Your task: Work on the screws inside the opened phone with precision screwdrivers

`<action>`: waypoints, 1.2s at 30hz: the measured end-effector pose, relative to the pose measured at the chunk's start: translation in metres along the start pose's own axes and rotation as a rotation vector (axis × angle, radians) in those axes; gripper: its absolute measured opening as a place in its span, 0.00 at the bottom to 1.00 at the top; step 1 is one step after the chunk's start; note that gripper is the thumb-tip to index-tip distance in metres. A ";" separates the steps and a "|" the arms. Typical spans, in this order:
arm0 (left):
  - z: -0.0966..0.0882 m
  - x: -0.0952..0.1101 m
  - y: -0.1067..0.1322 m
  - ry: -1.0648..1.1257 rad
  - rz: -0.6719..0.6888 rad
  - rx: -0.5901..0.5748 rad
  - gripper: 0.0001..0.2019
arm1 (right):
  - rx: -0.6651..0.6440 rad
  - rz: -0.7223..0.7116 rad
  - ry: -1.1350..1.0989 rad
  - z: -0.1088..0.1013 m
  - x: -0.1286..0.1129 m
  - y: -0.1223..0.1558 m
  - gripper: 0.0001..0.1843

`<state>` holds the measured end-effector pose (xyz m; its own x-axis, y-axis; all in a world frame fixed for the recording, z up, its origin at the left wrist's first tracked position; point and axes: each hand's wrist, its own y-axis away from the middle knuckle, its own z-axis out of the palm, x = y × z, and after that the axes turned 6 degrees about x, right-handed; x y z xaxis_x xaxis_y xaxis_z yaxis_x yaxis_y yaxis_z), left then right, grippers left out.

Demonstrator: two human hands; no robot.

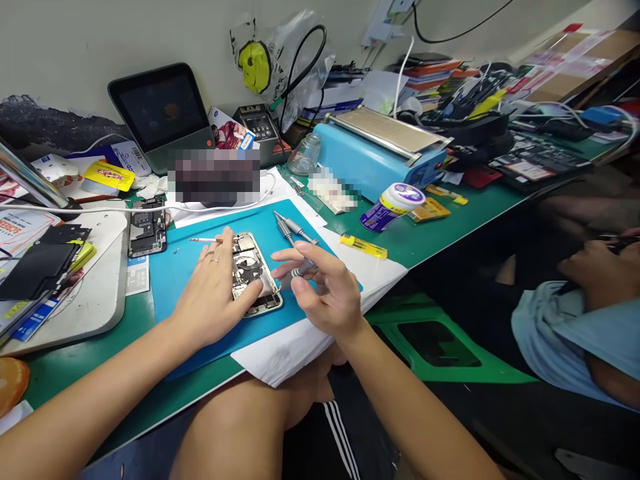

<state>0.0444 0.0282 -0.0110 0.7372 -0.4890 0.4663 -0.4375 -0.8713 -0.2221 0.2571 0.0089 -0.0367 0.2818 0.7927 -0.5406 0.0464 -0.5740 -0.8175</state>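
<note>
An opened phone [245, 263], its inner parts bare, lies on a blue mat [175, 300]. My left hand [213, 287] rests over its left edge, fingers stretched out and thumb across the lower part. Beyond these fingertips a thin, narrow piece [205, 240] shows; whether they touch it is unclear. My right hand [325, 287] hovers at the phone's right side, fingers curved and thumb apart from them. A grey, banded tool end [303, 268] shows in that gap, with no clear grip on it. Two slim grey tools [295, 228] lie behind the right hand.
Another opened phone [147, 227] sits left of the mat. A blue machine with a flat top plate [373, 147], a purple-and-white tub [393, 207] and a yellow tool [363, 246] stand or lie to the right. A screen device [157, 110] leans behind. Another person's arm [595, 270] is at right.
</note>
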 end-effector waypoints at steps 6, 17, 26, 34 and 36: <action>0.000 0.002 -0.001 -0.002 0.028 0.016 0.50 | -0.034 0.012 0.006 -0.001 0.001 0.001 0.35; -0.001 0.002 -0.003 -0.031 0.031 0.001 0.50 | -0.008 0.124 -0.019 0.001 -0.003 0.001 0.33; -0.001 0.003 -0.002 0.000 0.004 -0.012 0.51 | 0.137 0.258 -0.168 0.003 -0.004 -0.004 0.25; -0.001 0.004 -0.003 -0.021 0.013 -0.012 0.50 | 0.004 0.262 -0.208 0.000 -0.003 -0.002 0.26; -0.001 0.004 -0.003 -0.028 0.014 -0.018 0.50 | -0.013 0.263 -0.226 -0.001 -0.003 -0.001 0.26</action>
<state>0.0480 0.0286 -0.0073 0.7451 -0.5021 0.4389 -0.4567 -0.8638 -0.2128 0.2570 0.0073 -0.0341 0.0666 0.6416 -0.7642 0.0128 -0.7663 -0.6423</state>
